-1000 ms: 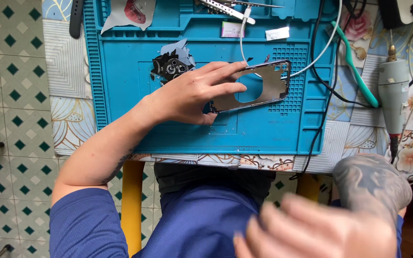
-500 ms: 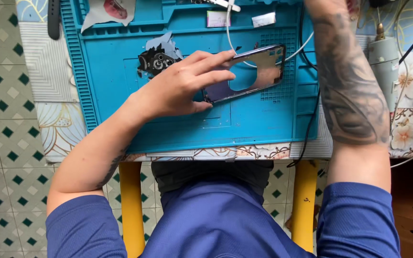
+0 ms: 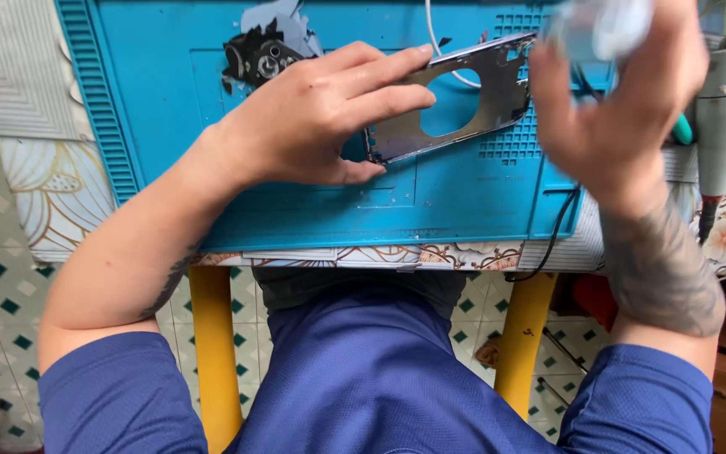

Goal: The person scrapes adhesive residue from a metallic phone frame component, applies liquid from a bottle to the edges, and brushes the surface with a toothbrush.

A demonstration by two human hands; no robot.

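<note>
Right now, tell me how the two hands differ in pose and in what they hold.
The left hand lies flat, pinning the metal phone frame on the blue mat; the right hand is raised above it, gripping a blurred pale object. The left is sharp, the right blurred. Both are bare.

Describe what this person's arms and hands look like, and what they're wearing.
Both hands are bare: no gloves, rings or watch show. The left hand is sharp; the right hand is blurred. Short blue sleeves cover the upper arms only. The right forearm carries a large dark tattoo, and a smaller dark tattoo shows on the left forearm.
</note>
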